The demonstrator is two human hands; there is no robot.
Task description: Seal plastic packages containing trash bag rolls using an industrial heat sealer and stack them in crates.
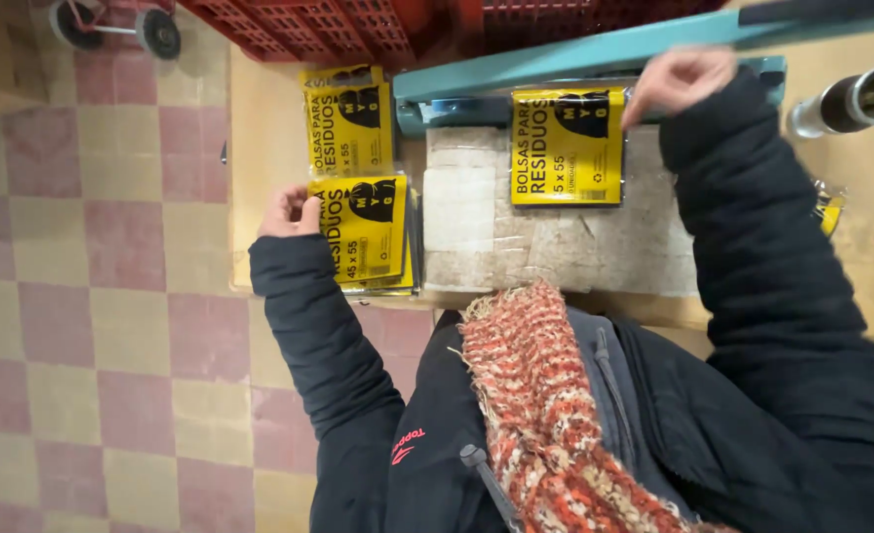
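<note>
While left hand (289, 212) grips pack stack (366, 232) at table edge, right hand (676, 84) presses sealer arm (595, 49).

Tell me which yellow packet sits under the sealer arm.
The lone yellow packet on the worn pad, beside the right hand; the others lie stacked by the left hand.
</note>
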